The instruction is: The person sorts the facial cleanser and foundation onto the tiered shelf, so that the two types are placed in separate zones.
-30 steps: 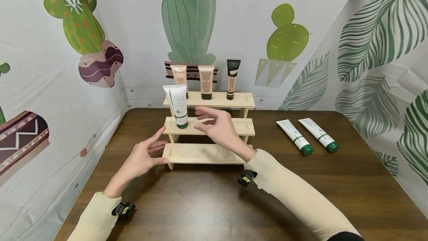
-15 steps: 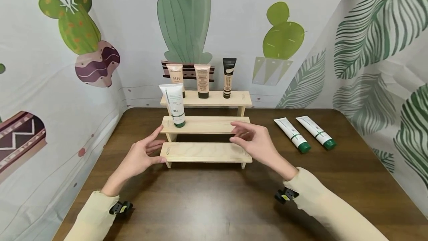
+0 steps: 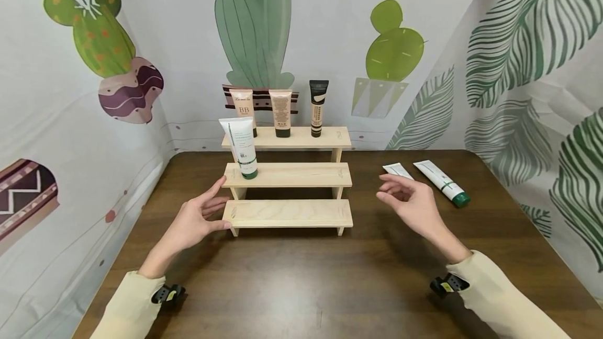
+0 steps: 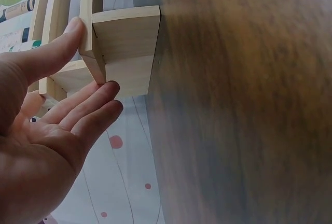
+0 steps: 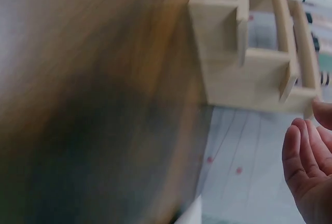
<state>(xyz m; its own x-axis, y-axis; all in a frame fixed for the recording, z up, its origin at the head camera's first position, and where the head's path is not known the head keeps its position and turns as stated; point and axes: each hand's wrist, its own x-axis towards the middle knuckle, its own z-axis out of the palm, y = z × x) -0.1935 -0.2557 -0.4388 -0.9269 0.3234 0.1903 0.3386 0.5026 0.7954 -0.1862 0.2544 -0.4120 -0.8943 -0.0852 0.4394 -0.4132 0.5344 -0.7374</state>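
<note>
My left hand [image 3: 193, 222] rests at the left end of a three-step wooden rack [image 3: 287, 212], thumb on the lowest step's edge and fingers lightly bent along the side. In the left wrist view, the thumb [image 4: 65, 45] meets the board's front edge. A white tube with a green cap [image 3: 243, 148] stands cap-down at the left of the middle step. My right hand [image 3: 414, 205], fingers loosely bent and holding nothing, is over the table right of the rack. It overlaps a lying white tube [image 3: 398, 170], whose cap end is hidden. Another white tube [image 3: 440, 182] lies beside that one.
On the top step stand a BB cream tube [image 3: 243, 102], partly behind the white one, a beige tube [image 3: 281, 114] and a slim black-topped tube [image 3: 317, 109]. The brown table [image 3: 292, 286] ends at a patterned cloth backdrop [image 3: 330, 25].
My right hand has moved from beside the standing white tube, past the rack's right end, to the lying tubes. The left hand keeps its place at the rack; the view shifts slightly.
</note>
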